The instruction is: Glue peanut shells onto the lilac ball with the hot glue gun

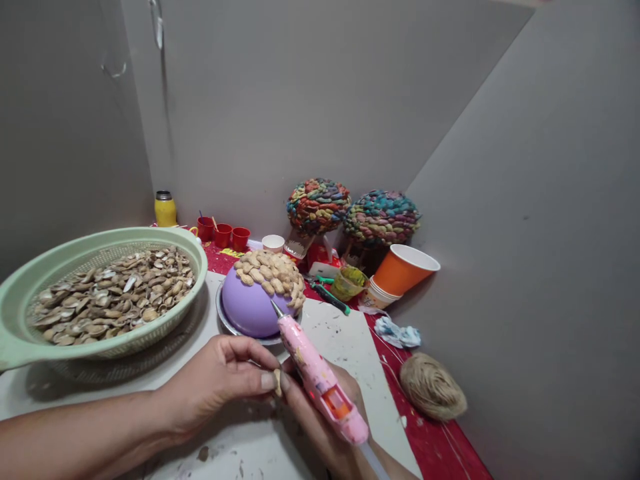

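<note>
My left hand [230,370] pinches a small peanut shell [279,383] between thumb and fingers, low in front of the ball. Touching that same shell with its thumb, my right hand [325,407] also grips a pink hot glue gun [315,367]. The gun's metal nozzle points up and left, in front of a purple ball [247,303]. Peanut shells [270,272] cover the ball's top and right side. Under the ball sits a silver metal dish [223,319], partly hidden. Left of it stands a green colander [197,267] of loose peanut shells [115,293].
Two multicoloured shell-covered balls [319,205] stand at the back. Red cups [223,236] and a yellow bottle [165,209] are at the back left. An orange paper cup [403,270], green-handled pliers [330,297] and a twine ball [433,387] lie right. Grey walls enclose the table.
</note>
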Motion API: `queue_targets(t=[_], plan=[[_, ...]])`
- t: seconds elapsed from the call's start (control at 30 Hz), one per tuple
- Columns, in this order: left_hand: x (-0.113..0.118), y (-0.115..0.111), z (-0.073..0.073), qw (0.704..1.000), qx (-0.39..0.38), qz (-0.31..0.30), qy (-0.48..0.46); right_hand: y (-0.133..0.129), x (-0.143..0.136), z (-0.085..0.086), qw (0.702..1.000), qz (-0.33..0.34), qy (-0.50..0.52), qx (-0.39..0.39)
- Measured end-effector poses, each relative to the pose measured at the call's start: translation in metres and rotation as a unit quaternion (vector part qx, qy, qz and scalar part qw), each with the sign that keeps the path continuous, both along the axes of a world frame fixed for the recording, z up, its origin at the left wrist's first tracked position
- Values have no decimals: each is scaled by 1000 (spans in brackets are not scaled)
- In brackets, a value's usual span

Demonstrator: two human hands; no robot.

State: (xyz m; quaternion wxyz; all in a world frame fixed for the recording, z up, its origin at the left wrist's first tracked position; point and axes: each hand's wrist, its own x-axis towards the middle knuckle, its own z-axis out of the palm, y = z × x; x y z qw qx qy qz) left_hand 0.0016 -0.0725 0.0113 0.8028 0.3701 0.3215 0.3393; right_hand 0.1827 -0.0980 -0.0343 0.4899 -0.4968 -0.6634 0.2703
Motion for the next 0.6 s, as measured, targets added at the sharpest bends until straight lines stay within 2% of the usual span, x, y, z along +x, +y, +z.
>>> queue_targets(t=[0.1,0.23,0.37,0.47,0.6], plan=[[0,0,-2,1000,11,-7,-10,-1,2,5,998,46,-22,22],[-1,1,-3,1000,23,-12,6,-1,-2,18,996,53,-28,72],[-2,2,-5,999,28,-16,19,0,-4,20,993,60,-33,94],[-2,4,-7,999,30,-19,17,0,-3,17,997,47,-26,53],[-2,7,-6,1000,15,-21,0,-3,-2,22,998,13,10,-59]])
